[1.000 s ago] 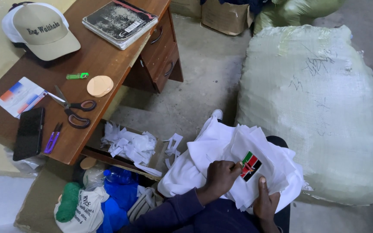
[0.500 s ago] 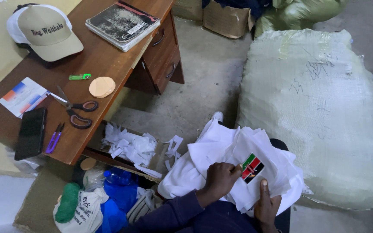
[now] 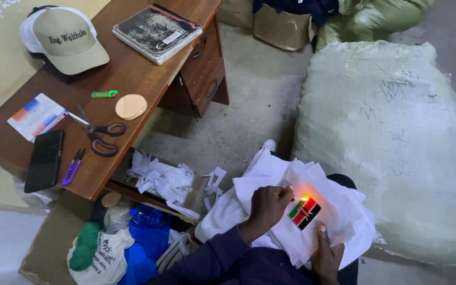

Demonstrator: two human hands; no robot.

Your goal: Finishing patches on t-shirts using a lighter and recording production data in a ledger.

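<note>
A pile of white fabric (image 3: 249, 184) lies across my lap. On top sits a small flag patch (image 3: 305, 211) striped black, red and green. My left hand (image 3: 267, 206) is closed beside the patch's upper corner, pinching a small lighter (image 3: 292, 197) that is mostly hidden by the fingers. A small orange flame (image 3: 303, 198) glows at the patch's edge, right by those fingertips. My right hand (image 3: 326, 256) grips the white fabric just below the patch, thumb on top.
A large pale woven sack (image 3: 391, 137) fills the right side. At the left, a wooden desk (image 3: 133, 68) carries a cap (image 3: 67, 42), book (image 3: 157, 31), scissors (image 3: 101, 137), phone (image 3: 44, 161) and green lighter (image 3: 104, 94). White scraps (image 3: 162, 179) and bags (image 3: 106, 253) lie below it.
An orange flame now glows at the patch's upper corner, where none showed before. Both hands stay almost where they were.
</note>
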